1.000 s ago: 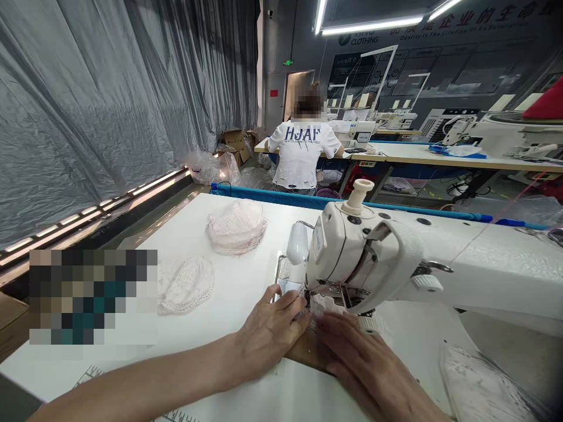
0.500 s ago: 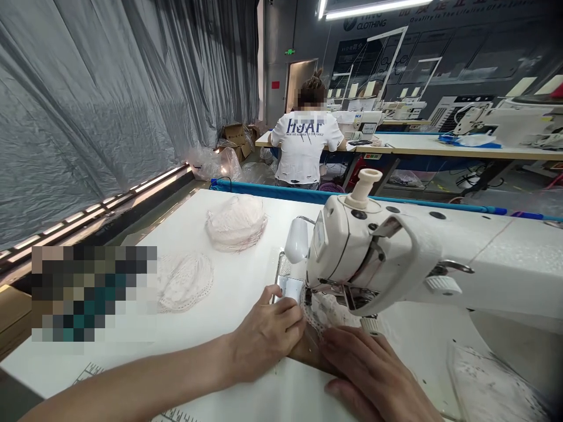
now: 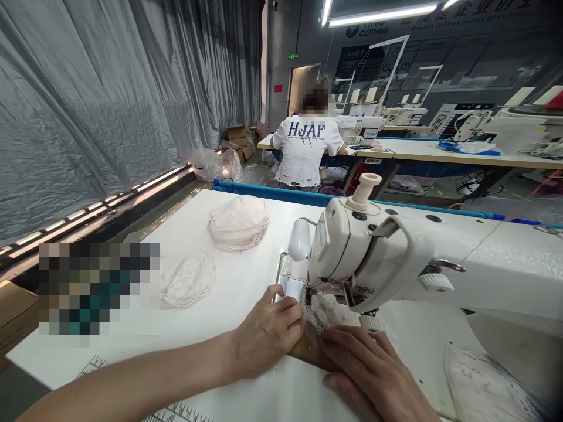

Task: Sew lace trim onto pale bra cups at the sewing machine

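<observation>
A piece of white lace fabric with a scalloped edge lies under the head of a white sewing machine. My left hand is closed at the fabric's near left edge, beside the metal needle plate; its curled fingertips are partly hidden. Flat over the near right part of the lace rests my right hand, fingers stretched out and close together. The needle and presser foot are mostly covered by the machine head.
On the white table lie a stack of pale lace pieces and a flatter lace piece. Another white piece is at the lower right. A person sits ahead at another sewing table.
The view has tilted and shifted slightly. Both hands keep nearly the same place by the machine, and the lace shows little movement.
</observation>
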`<state>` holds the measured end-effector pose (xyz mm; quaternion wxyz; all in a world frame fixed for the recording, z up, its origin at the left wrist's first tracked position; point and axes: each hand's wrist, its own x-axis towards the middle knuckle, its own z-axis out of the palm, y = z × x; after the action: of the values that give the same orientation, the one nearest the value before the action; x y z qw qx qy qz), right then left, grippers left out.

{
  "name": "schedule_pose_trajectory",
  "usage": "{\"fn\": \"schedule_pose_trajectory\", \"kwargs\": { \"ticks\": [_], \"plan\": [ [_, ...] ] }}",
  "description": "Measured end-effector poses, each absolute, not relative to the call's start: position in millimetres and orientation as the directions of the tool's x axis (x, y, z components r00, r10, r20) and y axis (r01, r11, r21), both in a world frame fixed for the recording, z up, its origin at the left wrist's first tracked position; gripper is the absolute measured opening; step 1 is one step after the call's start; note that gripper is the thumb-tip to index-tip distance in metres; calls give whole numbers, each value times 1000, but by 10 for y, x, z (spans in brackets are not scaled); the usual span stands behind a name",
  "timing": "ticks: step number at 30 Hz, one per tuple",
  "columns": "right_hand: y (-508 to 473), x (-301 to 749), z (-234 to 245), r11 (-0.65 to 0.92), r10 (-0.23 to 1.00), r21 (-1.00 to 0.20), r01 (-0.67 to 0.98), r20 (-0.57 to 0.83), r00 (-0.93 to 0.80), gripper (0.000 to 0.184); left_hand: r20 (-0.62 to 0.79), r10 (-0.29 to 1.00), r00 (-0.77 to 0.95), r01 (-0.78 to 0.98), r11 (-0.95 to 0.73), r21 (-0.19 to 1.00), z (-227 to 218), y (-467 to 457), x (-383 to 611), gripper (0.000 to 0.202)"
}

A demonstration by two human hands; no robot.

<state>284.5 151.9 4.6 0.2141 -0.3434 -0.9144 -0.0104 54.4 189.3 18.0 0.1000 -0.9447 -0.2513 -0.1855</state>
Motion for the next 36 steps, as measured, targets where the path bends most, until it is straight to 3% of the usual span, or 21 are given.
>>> {"fn": "schedule_pose_trajectory", "kwargs": {
  "ticks": [5, 12, 18, 22, 26, 28, 29, 30, 32, 34, 36],
  "plan": [
    [1503, 2785, 58, 723, 650, -107, 682, 440, -620, 25, 421, 471, 775, 540, -840, -54, 179, 1927, 544, 22],
    [1571, 2760, 92, 706, 618, 56, 706, 440, -652, 27, 396, 549, 736, 594, -804, 10, 208, 1942, 528, 26],
    [1584, 2697, 80, 618, 655, 52, 784, 517, -551, 32, 418, 562, 714, 611, -792, 21, 223, 1981, 523, 28],
    [1653, 2648, 106, 583, 709, -75, 809, 533, -462, 29, 476, 556, 682, 609, -791, 52, 270, 1947, 402, 27],
    [1539, 2565, 265, 601, 732, -152, 785, 500, -463, 34, 475, 632, 613, 623, -756, 202, 362, 1676, 166, 34],
    [1339, 2510, 400, 585, 800, -351, 731, 393, -452, 31, 397, 693, 602, 599, -721, 349, 435, 1470, 70, 38],
    [1214, 2490, 473, 511, 859, -539, 670, 276, -432, 28, 342, 719, 606, 569, -691, 445, 478, 1364, 41, 43],
    [1082, 2478, 545, 367, 900, -727, 580, 122, -418, 28, 279, 739, 613, 523, -645, 557, 524, 1262, 25, 52],
    [820, 2485, 667, 31, 907, -927, 374, -131, -400, 29, 108, 773, 625, 386, -426, 818, 615, 1074, 34, 66],
    [587, 2520, 739, -213, 867, -959, 186, -274, -417, 32, -131, 756, 641, 214, -12, 977, 689, 902, 73, 57],
    [393, 2558, 760, -347, 818, -934, 86, -347, -459, 34, -329, 655, 681, 64, 393, 917, 733, 735, 114, 39]
  ]
}}
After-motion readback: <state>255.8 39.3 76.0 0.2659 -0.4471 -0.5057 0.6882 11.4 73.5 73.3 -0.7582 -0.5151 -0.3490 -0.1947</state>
